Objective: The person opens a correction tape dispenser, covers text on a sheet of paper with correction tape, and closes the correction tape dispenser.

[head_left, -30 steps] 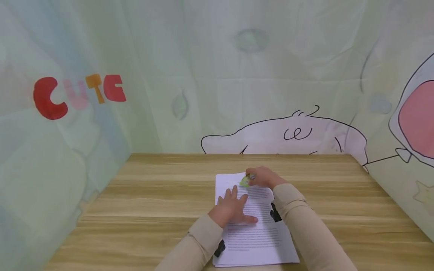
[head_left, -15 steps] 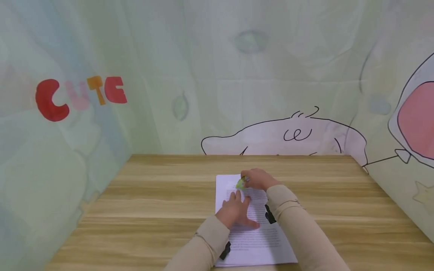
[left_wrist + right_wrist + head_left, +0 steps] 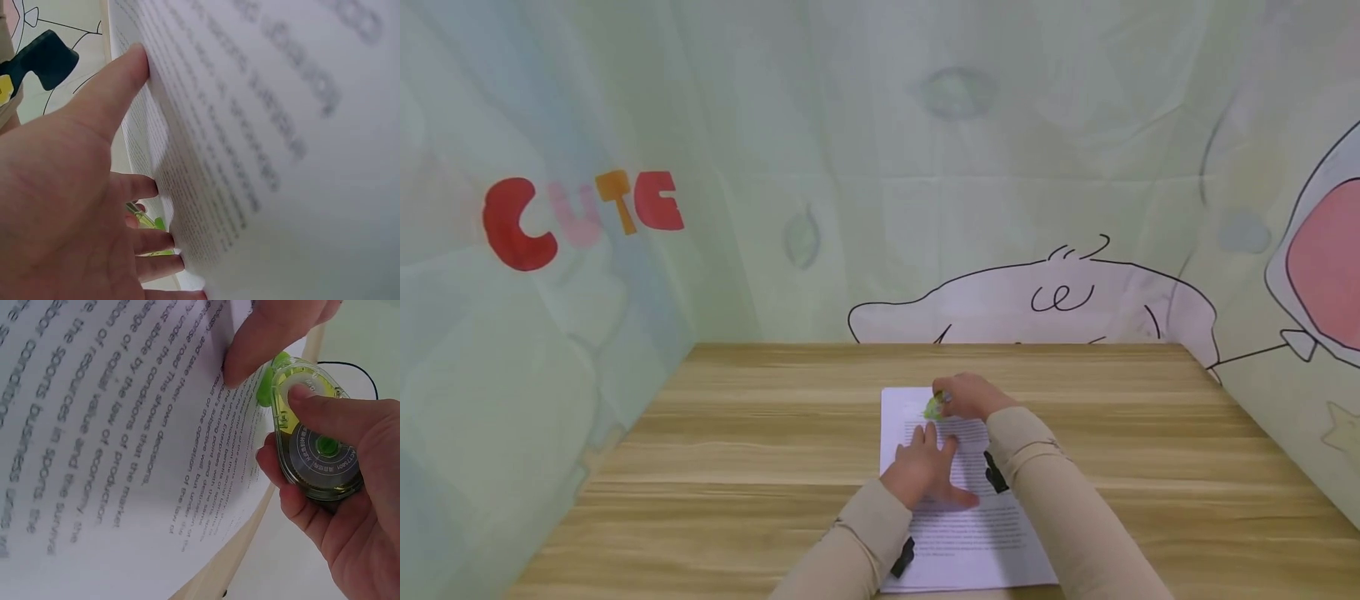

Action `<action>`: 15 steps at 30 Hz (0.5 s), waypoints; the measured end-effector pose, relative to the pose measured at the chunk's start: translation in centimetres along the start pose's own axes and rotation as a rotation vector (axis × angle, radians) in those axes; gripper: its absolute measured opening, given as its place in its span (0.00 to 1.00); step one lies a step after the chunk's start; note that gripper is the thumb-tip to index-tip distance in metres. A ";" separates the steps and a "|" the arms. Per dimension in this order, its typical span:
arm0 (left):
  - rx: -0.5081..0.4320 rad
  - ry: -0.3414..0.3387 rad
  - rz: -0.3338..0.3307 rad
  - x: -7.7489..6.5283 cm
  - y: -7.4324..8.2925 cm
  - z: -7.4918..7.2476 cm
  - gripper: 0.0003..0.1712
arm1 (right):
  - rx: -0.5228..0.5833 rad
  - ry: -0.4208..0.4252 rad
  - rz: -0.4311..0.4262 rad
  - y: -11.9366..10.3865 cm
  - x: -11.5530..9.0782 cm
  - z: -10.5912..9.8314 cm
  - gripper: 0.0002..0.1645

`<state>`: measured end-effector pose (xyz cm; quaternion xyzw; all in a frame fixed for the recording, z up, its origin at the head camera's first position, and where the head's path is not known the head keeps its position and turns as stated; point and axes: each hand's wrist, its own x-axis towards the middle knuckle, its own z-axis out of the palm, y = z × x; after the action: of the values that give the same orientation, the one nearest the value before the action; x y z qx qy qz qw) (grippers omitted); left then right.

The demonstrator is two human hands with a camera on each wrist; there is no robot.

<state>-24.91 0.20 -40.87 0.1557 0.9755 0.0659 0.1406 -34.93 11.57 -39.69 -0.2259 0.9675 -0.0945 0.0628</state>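
Printed sheets of paper point(image 3: 970, 554), in what looks like a thin stack, lie on the wooden table in the head view. My left hand point(image 3: 927, 473) is spread flat on the text, its fingers apart and their tips pressing the page. Near the top of the page my right hand point(image 3: 967, 395) holds a green correction tape point(image 3: 934, 407). The right wrist view shows its clear oval case point(image 3: 307, 453) gripped between thumb and fingers, the bright green tip end right at the printed lines. A fingertip of the left hand point(image 3: 265, 340) rests close beside that tip.
The wooden table point(image 3: 737, 450) extends on both sides of the paper. Behind it hangs a pale curtain point(image 3: 760, 208) with cartoon drawings and coloured letters. Black wrist straps or mounts point(image 3: 997, 472) show beside the beige sleeves point(image 3: 1067, 500).
My right hand has shifted a little left across the top of the page with the correction tape. My left hand has slid slightly right and nearer. Over the last half second both stay nearly still.
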 end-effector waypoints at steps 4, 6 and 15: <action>-0.002 -0.011 -0.005 0.1 0.1 0.0 0.55 | -0.037 -0.022 -0.008 -0.2 -0.1 -0.2 0.16; -0.005 -0.011 -0.005 0.2 0.1 0.1 0.55 | -0.055 -0.027 -0.016 -0.3 -0.1 -0.3 0.16; -0.016 0.002 0.007 0.5 -0.1 0.4 0.55 | -0.106 -0.054 -0.027 -0.8 -0.2 -0.8 0.18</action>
<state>-25.30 0.26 -41.38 0.1579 0.9745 0.0744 0.1409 -34.56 11.10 -38.78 -0.2442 0.9660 -0.0378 0.0755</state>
